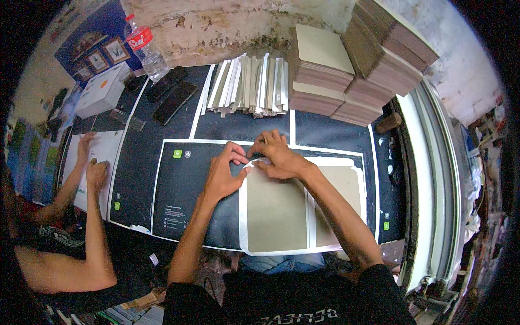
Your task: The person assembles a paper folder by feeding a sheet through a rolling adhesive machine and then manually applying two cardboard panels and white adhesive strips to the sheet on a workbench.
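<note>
Grey board panel (pixel 276 208) — flat on a white-edged cover sheet (pixel 244 216), a second grey panel (pixel 338 197) just beside it. Sheet's top edge folded over at the upper left corner — pressed flat.

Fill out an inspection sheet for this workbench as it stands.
Surface: black table covered by dark printed sheets with white borders.
Job's things: grey board panels lying on a white-edged sheet; both hands press its upper left corner.
Clutter: two phones, plastic bottle, white box, pile of white strips, stacks of grey boards.
Fingers: left hand and right hand bare, fingertips on the sheet edge; grip unclear.
Cables: nothing seen.
Surroundings: another person's hands on white paper at left; rough wall behind.
</note>
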{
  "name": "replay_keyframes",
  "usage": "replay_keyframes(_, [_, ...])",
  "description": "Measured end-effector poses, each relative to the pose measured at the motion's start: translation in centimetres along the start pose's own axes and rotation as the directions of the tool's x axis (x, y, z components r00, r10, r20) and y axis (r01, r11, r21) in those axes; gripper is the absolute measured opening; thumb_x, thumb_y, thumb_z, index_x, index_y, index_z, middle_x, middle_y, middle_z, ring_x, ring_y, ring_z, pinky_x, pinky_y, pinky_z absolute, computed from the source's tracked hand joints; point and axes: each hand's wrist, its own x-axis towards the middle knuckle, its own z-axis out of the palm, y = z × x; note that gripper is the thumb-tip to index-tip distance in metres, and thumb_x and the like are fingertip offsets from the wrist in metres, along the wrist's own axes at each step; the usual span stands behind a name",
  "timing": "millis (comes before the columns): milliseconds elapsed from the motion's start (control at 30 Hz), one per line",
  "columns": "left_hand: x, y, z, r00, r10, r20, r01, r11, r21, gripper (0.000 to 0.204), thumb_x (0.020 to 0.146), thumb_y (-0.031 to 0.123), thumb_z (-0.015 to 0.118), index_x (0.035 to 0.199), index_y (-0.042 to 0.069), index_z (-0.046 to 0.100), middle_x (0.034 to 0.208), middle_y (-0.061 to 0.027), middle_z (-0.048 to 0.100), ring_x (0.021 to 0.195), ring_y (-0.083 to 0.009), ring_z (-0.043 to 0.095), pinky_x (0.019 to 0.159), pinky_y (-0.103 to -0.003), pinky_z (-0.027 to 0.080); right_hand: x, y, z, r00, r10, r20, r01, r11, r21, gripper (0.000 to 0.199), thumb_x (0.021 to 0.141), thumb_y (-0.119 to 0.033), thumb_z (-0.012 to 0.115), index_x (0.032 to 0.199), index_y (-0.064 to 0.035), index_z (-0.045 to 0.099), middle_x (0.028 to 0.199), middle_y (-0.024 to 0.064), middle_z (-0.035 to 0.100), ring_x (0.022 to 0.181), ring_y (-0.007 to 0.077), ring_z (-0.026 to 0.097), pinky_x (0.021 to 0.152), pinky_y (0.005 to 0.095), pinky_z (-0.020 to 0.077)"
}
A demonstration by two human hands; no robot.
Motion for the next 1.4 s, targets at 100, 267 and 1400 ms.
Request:
replay_keyframes(100, [0.1,0.0,-0.1,0.999,-0.051,0.014,0.051,0.998,-0.044,0.049,0.077,0.0,0.077,0.116,0.003,0.048,0.099,-0.0115,0.07,0.09,-0.0226,0.07,0.087,-0.036,0.052,0.3,0.4,0.3,0.998,-0.056,-0.018,0.056,0.998,-0.002,0.024,0.08,-0.021,0.071,0.102,-0.0132,0.074,0.118,0.0163,0.057,0.118,0.0379,0.044,0.095,0.0538,0.0363])
replay_keyframes(267, [-0.3,-0.2,-0.2,0.999,-0.04,-0.013,0.039,0.998,-0.043,0.052,0.078,-0.002,0.075,0.119,0.002,0.043,0.099,-0.0113,0.07,0.09,-0.0246,0.072,0.088,-0.037,0.052,0.7,0.5,0.5,0.999,-0.038,-0.004,0.038,0.999,-0.003,0.018,0.076,-0.02,0.071,0.093,-0.0158,0.076,0.113,0.015,0.057,0.117,0.0376,0.045,0.093,0.0525,0.0366])
replay_keyframes(1400, [-1.1,-0.4,-0.5,0.996,-0.086,-0.03,0.085,0.995,-0.049,0.066,0.081,0.002,0.074,0.134,0.006,0.035,0.094,-0.0058,0.074,0.089,-0.0196,0.067,0.081,-0.035,0.049,0.1,-2.5,0.1,0.995,-0.091,-0.039,0.086,0.989,-0.122,0.02,0.078,-0.009,0.073,0.098,-0.0038,0.076,0.099,0.0146,0.064,0.104,0.0333,0.056,0.096,0.0452,0.0456])
